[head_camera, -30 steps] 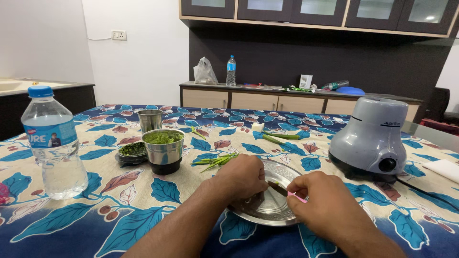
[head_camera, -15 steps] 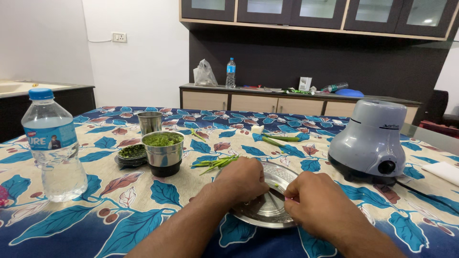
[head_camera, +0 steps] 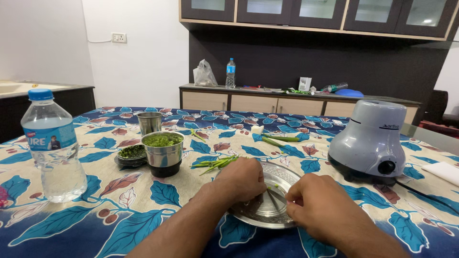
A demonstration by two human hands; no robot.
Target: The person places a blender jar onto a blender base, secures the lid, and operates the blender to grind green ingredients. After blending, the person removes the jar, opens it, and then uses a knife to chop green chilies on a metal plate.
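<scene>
A: What is seen from the head camera?

B: A round steel plate (head_camera: 282,174) is seen on the leaf-patterned tablecloth (head_camera: 119,200). The left hand (head_camera: 241,179) is laid over its left side, fingers curled down on something small that is hidden. The right hand (head_camera: 320,203) is closed around a thin knife (head_camera: 273,196), whose blade is pointed at the left hand over the plate.

A: What is placed nearby?

B: A bunch of green chillies (head_camera: 217,162) is laid just beside the plate. A steel jar (head_camera: 163,152) filled with green paste is set further left, with a black lid (head_camera: 131,155) beside it and a steel cup (head_camera: 149,122) behind. A water bottle (head_camera: 52,145) is stood at the far left, and a grey mixer base (head_camera: 373,141) at the right.
</scene>
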